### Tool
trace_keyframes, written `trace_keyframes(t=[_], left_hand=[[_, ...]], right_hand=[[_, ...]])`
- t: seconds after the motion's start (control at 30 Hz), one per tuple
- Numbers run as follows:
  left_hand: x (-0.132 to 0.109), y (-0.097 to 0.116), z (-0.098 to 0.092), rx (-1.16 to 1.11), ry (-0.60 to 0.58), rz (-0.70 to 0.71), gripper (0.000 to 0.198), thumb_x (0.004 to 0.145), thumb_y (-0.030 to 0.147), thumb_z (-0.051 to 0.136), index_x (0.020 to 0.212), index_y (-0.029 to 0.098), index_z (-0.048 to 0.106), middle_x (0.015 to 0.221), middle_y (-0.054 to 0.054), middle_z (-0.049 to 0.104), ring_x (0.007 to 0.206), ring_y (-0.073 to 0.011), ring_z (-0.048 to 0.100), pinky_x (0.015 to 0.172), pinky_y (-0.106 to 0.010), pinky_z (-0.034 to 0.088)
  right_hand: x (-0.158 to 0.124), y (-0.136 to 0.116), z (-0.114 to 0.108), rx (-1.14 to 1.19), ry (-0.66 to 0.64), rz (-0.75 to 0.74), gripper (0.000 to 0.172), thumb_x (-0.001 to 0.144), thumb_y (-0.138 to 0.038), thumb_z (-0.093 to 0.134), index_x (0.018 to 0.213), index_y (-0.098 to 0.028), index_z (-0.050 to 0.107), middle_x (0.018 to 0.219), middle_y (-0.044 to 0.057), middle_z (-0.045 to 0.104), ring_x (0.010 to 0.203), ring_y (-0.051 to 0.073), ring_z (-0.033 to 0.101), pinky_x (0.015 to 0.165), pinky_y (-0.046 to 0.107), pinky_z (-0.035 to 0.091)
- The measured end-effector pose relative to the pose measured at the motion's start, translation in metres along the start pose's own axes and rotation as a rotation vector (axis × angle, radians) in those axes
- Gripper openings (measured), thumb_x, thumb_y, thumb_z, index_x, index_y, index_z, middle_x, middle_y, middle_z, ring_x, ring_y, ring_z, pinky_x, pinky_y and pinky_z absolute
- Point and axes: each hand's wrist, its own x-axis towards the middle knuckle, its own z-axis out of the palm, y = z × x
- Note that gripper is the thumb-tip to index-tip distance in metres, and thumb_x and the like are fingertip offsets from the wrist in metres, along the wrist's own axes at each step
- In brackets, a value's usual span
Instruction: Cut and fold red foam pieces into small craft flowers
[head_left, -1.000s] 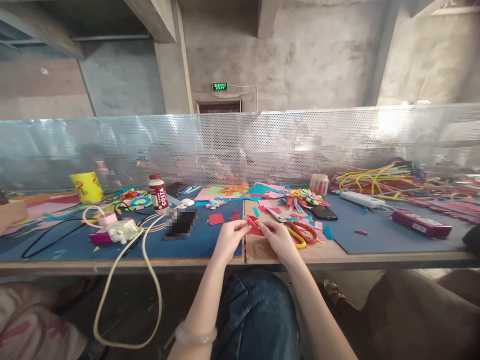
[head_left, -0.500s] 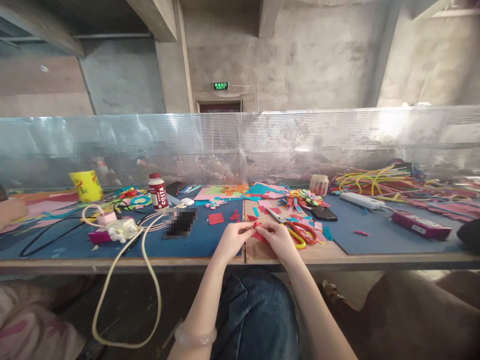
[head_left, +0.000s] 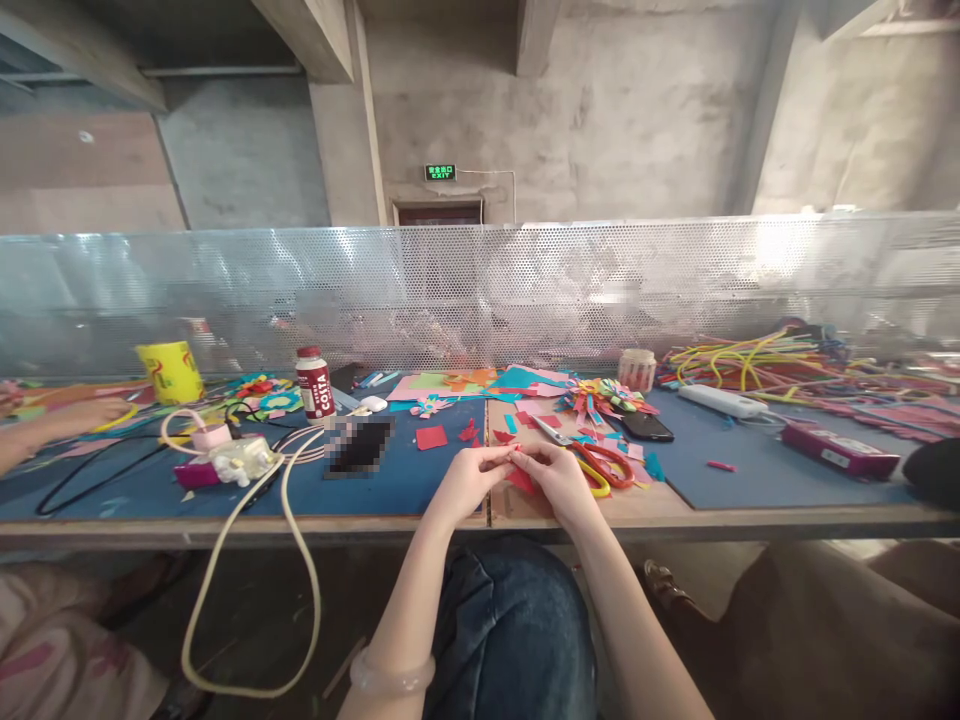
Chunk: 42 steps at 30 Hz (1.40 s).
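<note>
While a red paper (head_left: 517,448) is being pinched where the fingertips of the left hand (head_left: 471,477) and the right hand (head_left: 559,473) are meeting, over the table (head_left: 637,503), its long axis is being hidden by the fingers and cannot be told. It is being held directly between the two hands, neither being seen as clearly nearer; whether the red patch (head_left: 523,481) just below is being held with it cannot be told. Scissors (head_left: 587,453) are being seen just beyond and beside the right hand. "COSTA" is being displayed on a bottle (head_left: 318,385), and "EXIT", under Chinese characters, on a green sign (head_left: 440,172). Lettering on the purple box (head_left: 840,449) is being left unreadable.
</note>
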Motion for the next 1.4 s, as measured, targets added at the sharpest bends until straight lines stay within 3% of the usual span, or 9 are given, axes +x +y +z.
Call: trace_keyframes(t=[0.17,0.33,0.5,1.1,1.27,1.4], left_hand=[[0.001,-0.006,0.001,-0.019,-0.001,0.013,0.04,0.076,0.028,0.057,0.115,0.017,0.059,0.108,-0.008,0.065,0.1,-0.0237,0.059,0.089,-0.036,0.044],[0.004,-0.013,0.001,-0.069,0.04,-0.025,0.059,0.074,0.023,0.06,0.129,0.014,0.041,0.088,-0.007,0.069,0.082,-0.0183,0.062,0.078,-0.031,0.046],[0.003,-0.014,0.002,-0.111,0.052,-0.041,0.074,0.073,0.027,0.063,0.136,0.015,0.026,0.082,-0.006,0.067,0.079,-0.0177,0.061,0.072,-0.028,0.045],[0.001,-0.007,0.003,-0.124,0.014,-0.057,0.074,0.073,0.026,0.063,0.136,0.015,0.025,0.083,-0.006,0.066,0.077,-0.0168,0.061,0.068,-0.027,0.044],[0.001,-0.007,0.003,-0.12,0.003,-0.064,0.075,0.072,0.024,0.063,0.136,0.015,0.026,0.082,-0.005,0.065,0.071,-0.0152,0.059,0.064,-0.025,0.044],[0.001,-0.007,0.002,-0.106,-0.004,-0.052,0.07,0.071,0.023,0.064,0.133,0.015,0.032,0.081,-0.005,0.065,0.072,-0.0152,0.059,0.065,-0.026,0.044]], right_hand=[[0.0,0.001,0.001,0.035,0.034,0.013,0.03,0.063,-0.043,0.069,0.071,-0.014,0.068,0.071,0.005,0.068,0.067,0.018,0.06,0.065,0.029,0.045],[-0.001,-0.001,0.001,0.037,0.022,0.013,0.028,0.063,-0.04,0.069,0.072,-0.013,0.068,0.072,0.006,0.068,0.066,0.018,0.059,0.063,0.028,0.045],[-0.001,-0.003,0.001,0.048,-0.01,-0.006,0.024,0.065,-0.037,0.068,0.074,-0.014,0.068,0.075,0.006,0.068,0.069,0.018,0.059,0.066,0.028,0.045],[-0.004,-0.01,0.002,0.066,0.04,0.013,0.03,0.06,-0.043,0.069,0.07,-0.015,0.07,0.071,0.006,0.068,0.066,0.017,0.058,0.063,0.028,0.046],[-0.004,-0.009,0.001,0.064,0.088,0.032,0.029,0.059,-0.043,0.07,0.061,-0.015,0.065,0.047,-0.003,0.052,0.044,0.008,0.041,0.045,0.022,0.033],[-0.003,-0.007,0.001,0.077,0.073,0.04,0.028,0.06,-0.042,0.07,0.059,-0.015,0.061,0.045,-0.005,0.047,0.042,0.007,0.035,0.042,0.022,0.026]])
